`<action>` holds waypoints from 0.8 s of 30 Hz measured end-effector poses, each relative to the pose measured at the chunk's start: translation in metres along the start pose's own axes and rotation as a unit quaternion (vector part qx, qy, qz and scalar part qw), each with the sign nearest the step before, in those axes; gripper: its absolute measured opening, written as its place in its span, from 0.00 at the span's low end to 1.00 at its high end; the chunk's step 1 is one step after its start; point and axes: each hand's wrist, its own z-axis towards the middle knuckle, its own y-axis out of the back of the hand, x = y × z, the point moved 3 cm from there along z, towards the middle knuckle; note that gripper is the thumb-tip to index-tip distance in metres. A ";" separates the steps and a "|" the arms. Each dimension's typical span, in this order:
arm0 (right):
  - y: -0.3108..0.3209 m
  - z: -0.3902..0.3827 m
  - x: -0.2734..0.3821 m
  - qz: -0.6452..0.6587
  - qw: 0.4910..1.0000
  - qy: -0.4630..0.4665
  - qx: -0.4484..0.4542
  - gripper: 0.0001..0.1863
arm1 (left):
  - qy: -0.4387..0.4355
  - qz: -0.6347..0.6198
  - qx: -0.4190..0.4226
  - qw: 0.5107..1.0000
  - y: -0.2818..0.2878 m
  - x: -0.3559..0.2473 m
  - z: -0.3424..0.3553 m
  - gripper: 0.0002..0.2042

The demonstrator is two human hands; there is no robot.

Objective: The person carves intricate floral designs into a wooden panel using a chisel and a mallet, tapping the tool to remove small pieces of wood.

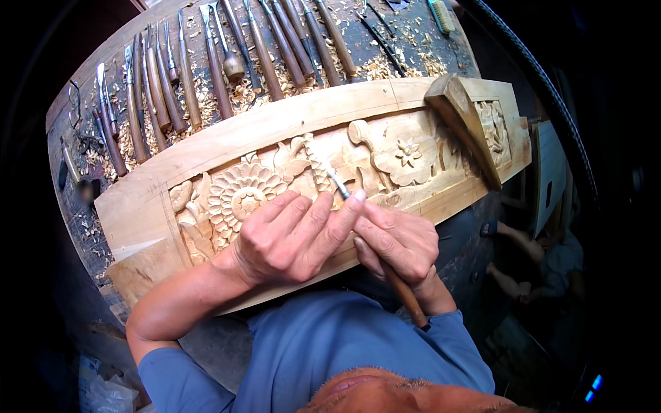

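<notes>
A carving chisel [405,296] with a long brown wooden handle slants across both hands, its metal blade up and to the left. My right hand [403,248] is closed around the handle. Closed too, my left hand [286,237] presses its thumb and fingers at the blade end, with the knuckles over the panel's near edge. Beneath them lies a long pale wooden panel [227,138], carved in relief. The blade tip rests by a narrow beaded strip between a large round flower [248,199] and a scrolled cloud shape with a small flower [407,153].
A wooden mallet [465,131] lies across the panel's right part. Several wood-handled chisels [256,55] stand in a row beyond it on the shaving-strewn workbench [76,124]. A brush [442,16] is at the far right. Another person's legs [520,241] show dimly on the right.
</notes>
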 end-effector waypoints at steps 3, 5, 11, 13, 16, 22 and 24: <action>-0.005 -0.002 -0.001 0.036 0.999 -0.023 0.006 0.14 | 0.023 -0.004 0.005 1.000 -0.003 0.004 -0.002 0.19; -0.009 -0.001 0.001 0.034 0.999 -0.030 0.006 0.14 | 0.033 -0.009 0.009 0.999 -0.002 0.005 -0.002 0.19; -0.014 0.000 0.002 0.030 0.997 -0.067 0.013 0.14 | 0.045 0.011 0.007 0.999 -0.002 0.007 -0.001 0.18; -0.017 0.002 0.003 0.031 0.997 -0.064 -0.005 0.14 | 0.049 0.009 0.012 0.999 -0.002 0.007 -0.001 0.18; -0.016 0.005 0.004 0.028 0.998 -0.062 -0.009 0.14 | 0.053 0.005 0.019 0.998 -0.001 0.008 -0.002 0.18; -0.020 0.004 0.004 0.034 0.997 -0.062 -0.025 0.15 | 0.061 -0.004 0.018 0.998 -0.001 0.010 -0.001 0.18; -0.022 0.002 0.001 0.040 0.997 -0.057 -0.030 0.15 | 0.066 -0.006 0.021 0.998 -0.001 0.010 -0.001 0.18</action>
